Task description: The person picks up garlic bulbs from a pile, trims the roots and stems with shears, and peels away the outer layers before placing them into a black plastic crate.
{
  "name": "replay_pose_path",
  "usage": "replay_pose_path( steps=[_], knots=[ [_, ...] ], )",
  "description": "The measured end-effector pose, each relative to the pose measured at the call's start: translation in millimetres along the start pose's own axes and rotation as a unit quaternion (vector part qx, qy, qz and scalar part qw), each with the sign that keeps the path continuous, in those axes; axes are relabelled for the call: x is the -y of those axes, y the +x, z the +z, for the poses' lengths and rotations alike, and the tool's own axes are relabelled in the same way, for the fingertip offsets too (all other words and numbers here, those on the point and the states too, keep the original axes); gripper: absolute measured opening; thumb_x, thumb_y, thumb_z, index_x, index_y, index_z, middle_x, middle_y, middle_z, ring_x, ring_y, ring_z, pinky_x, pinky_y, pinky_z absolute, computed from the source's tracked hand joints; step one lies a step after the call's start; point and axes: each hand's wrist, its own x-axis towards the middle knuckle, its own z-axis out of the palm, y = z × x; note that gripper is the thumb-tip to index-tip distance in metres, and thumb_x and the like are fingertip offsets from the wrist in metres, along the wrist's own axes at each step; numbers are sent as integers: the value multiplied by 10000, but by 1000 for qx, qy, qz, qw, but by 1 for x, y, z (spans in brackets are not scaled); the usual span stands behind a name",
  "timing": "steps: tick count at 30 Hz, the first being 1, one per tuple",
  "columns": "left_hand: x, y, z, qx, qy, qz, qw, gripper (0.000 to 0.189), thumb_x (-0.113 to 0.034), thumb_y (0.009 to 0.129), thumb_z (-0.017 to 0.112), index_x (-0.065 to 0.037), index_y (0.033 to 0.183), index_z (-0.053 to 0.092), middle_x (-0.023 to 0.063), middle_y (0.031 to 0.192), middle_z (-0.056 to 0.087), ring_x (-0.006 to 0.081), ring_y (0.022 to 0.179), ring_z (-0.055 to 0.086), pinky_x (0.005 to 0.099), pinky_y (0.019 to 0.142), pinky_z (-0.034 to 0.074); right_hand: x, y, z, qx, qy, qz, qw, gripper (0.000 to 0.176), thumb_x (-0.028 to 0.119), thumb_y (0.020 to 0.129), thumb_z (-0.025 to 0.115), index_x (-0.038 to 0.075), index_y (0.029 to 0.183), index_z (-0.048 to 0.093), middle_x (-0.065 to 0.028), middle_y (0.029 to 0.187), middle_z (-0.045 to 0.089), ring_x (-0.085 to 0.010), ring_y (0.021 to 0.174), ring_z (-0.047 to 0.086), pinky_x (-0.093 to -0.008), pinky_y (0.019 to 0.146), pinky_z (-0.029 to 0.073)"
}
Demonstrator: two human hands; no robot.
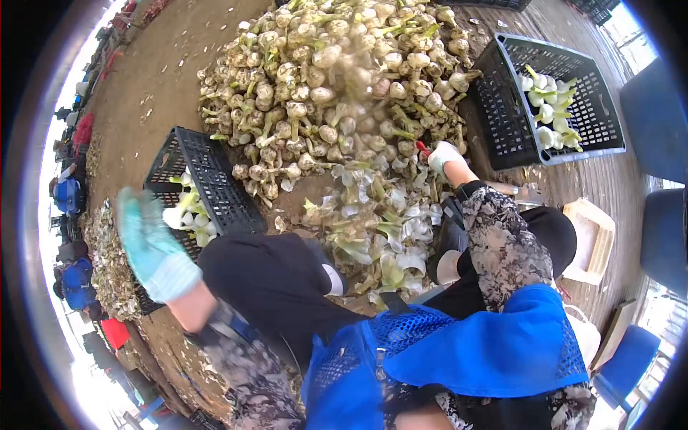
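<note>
My left hand (152, 247), in a teal and white glove, is blurred by motion beside the left black crate (215, 183). Its fingers look stretched out, and no object shows in them. White peeled garlic bulbs (192, 215) with cut stems lie inside that crate. At the edge of the heap, my right hand (446, 156) in a white glove is closed around a red-handled tool (423, 149), whose working end I cannot make out. A large heap of unpeeled garlic (322, 93) spreads in front of me. Loose peelings (380, 233) cover the ground between my legs.
Another black crate (505, 107) at the right holds several peeled garlic bulbs (552, 107). A pale wooden-looking tray (589, 240) lies beside my right knee. Blue chairs (656, 122) stand along the right edge. Farther left are more garlic (107, 265) and other people.
</note>
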Motion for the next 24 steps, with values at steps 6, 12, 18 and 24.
replay_pose_path(
  steps=[6, 12, 18, 24],
  knots=[
    [61, -99, 23, 214, -142, -369, 893, 234, -64, 855, 521, 33, 1064, 566, 164, 1018, 613, 273, 887, 615, 404, 807, 518, 41, 14, 39, -170, 214, 79, 959, 461, 228, 690, 630, 79, 1119, 546, -205, 1054, 589, -351, 994, 561, -371, 820, 456],
    [98, -110, 13, 100, -188, -558, 802, 238, -146, 856, 513, 30, 989, 603, 165, 938, 637, 294, 830, 622, 442, 777, 504, 81, 10, 15, -107, 95, 198, 970, 483, 318, 671, 696, 53, 1053, 567, -159, 1040, 611, -304, 990, 585, -366, 823, 473],
    [119, -107, 17, 89, -203, -558, 800, 239, -142, 866, 499, 27, 999, 602, 148, 929, 646, 291, 811, 627, 443, 781, 505, 59, 8, 22, 2, 331, 151, 932, 563, 484, 723, 633, -15, 982, 603, -179, 965, 632, -266, 894, 618, -316, 750, 490],
    [102, -123, 56, 182, 14, -496, 849, 325, -290, 889, 497, -104, 1149, 554, 28, 952, 575, 142, 648, 534, 313, 576, 486, 106, -135, -63, 134, 458, -392, 786, 580, 281, 758, 660, -31, 1194, 439, -100, 883, 619, -190, 757, 602, -293, 672, 497]
  ],
)
